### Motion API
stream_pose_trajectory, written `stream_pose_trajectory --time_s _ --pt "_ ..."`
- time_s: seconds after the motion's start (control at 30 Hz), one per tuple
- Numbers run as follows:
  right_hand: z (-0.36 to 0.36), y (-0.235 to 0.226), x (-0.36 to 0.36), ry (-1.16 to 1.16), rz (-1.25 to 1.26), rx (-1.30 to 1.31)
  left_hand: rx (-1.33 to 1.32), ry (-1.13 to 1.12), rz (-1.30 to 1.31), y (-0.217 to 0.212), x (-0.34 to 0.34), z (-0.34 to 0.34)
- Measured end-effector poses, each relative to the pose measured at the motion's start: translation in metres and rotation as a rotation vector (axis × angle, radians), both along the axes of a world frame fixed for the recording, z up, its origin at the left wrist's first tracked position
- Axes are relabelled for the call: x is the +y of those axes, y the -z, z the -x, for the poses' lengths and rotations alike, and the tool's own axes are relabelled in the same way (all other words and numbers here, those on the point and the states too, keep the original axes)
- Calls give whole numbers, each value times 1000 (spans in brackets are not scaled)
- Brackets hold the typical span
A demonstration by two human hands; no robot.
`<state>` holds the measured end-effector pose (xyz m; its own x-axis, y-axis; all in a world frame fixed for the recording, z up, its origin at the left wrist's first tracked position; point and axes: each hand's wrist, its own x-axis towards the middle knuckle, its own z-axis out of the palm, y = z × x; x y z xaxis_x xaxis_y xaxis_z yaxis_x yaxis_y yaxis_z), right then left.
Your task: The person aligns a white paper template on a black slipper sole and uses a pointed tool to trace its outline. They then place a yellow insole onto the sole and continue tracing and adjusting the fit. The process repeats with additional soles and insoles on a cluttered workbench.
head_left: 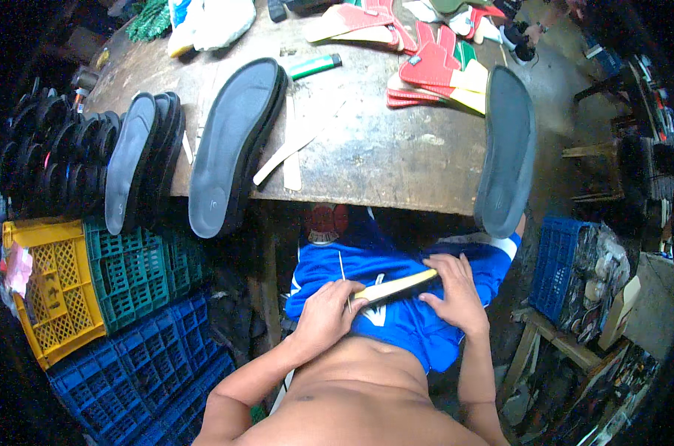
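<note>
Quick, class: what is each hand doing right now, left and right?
Left hand: closed, gripping one end of the pale insole strip.
Right hand: fingers flat, pressing on the strip's other end.

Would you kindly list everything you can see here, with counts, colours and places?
Workbench: one, worn grey-brown, centre.
Shoe soles: two dark stacks on the bench's left edge; one grey sole at its right edge.
Lighter: one, green, bench top.
Cut pieces: pile, red, cream and green, bench's far right.
Pale strips: a few, cream, bench centre.
Crates: yellow, green, blue, lower left; blue, right.
Shorts: blue, lap.
Insole strip: one, cream, on the lap.
Left hand: grips the strip's left end.
Right hand: presses on the strip's right end.
</note>
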<state>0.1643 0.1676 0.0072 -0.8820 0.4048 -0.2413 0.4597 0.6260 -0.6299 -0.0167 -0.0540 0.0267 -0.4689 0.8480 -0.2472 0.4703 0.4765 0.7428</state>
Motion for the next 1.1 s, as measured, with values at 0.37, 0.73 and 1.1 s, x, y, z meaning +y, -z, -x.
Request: stream_pose_trajectory --time_s 0.37,0.73,1.1 --pt "-80 -13 19 275 436 539 394 -170 -536 -52 32 83" --pt "5 -75 1 356 337 515 954 -217 -216 -38 121 156" --pt "-25 -19 4 511 1037 805 828 -219 68 -39 106 168"
